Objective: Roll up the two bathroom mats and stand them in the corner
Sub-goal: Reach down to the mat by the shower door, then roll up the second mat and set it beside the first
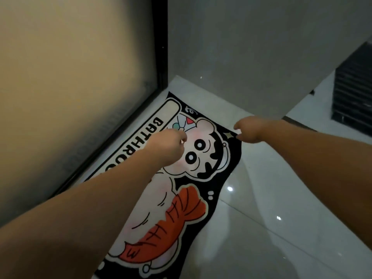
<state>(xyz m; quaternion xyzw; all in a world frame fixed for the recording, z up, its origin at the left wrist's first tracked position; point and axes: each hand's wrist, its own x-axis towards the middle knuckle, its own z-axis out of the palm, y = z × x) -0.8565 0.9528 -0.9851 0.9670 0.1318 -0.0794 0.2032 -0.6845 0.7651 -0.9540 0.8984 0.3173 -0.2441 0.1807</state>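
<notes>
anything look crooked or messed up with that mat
Nothing stands out. The mat lies flat and unrolled on the floor beside the glass door, with no folds, spills or tears visible. Both hands, left and right, hover over its far end.

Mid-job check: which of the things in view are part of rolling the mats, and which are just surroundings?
Part of the job:
- cartoon bathroom mat, lying flat on the floor, not rolled
- left hand, over the mat
- right hand, at the mat's far right edge
- only one mat is in view

Just surroundings:
- frosted glass door
- grey wall
- dark slatted unit
- tiled floor
</notes>
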